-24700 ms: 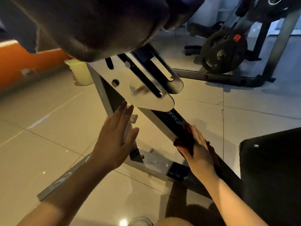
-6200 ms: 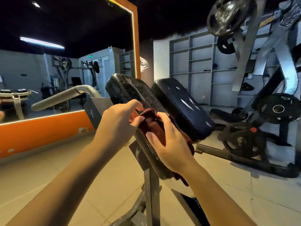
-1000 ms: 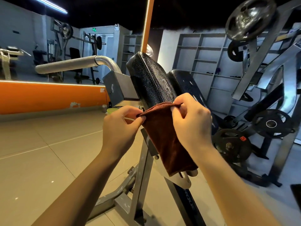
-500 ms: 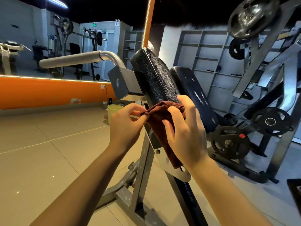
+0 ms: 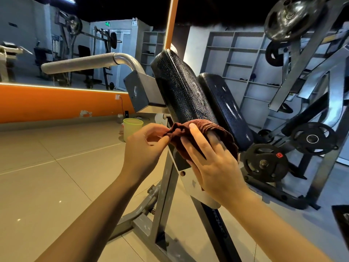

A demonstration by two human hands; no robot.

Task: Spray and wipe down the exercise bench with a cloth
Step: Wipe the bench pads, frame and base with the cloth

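- Green cup (image 5: 132, 128) on floor, left of bench frame.
- Left hand (image 5: 143, 150) pinches bunched edge of brown cloth (image 5: 190, 137).
- Right hand (image 5: 213, 163) grips cloth, which is draped over its fingers, at lower end of black bench pad (image 5: 181, 89).
- Weight plate (image 5: 265, 163) at right.

Layout of your hands, the cloth and the bench.
Your left hand (image 5: 143, 148) lies left of the cloth (image 5: 198, 133) and pinches its left edge; your right hand (image 5: 213, 165) lies to the right and before the cloth, whose fold drapes over the fingers (image 5: 213, 138). The cloth sits at the lower end of the near pad (image 5: 181, 87); a second pad (image 5: 224, 104) stands just right of and behind it. The handle bar (image 5: 81, 63) runs out to the left. The frame (image 5: 162, 201) stands below your hands. A cup (image 5: 132, 127) rests on the floor (image 5: 47, 176) behind your left hand. Weight plates (image 5: 264, 163) lie right, beyond the pads.
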